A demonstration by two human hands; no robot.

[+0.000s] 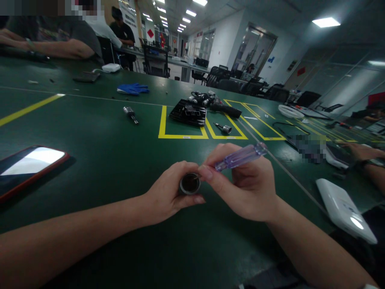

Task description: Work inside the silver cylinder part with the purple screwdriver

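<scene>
My left hand (166,192) is closed round a short metal cylinder (190,193) whose dark, hollow end faces me. In my right hand (249,192) is a screwdriver (240,157) with a clear purple handle, its shaft pinched between thumb and fingers. The handle points up and to the right. The shaft's end reaches the cylinder's opening; whether it touches anything inside cannot be made out. Both hands meet above the green table (144,249), the right one just beside the cylinder.
A red-edged phone (30,168) lies left, a white device (345,208) right. Beyond my hands are a metal part (130,114), another metal part (224,128), a glossy black packet (189,113), a dark tool (225,110) and a blue glove (132,88). A person's arm (369,154) rests at the right.
</scene>
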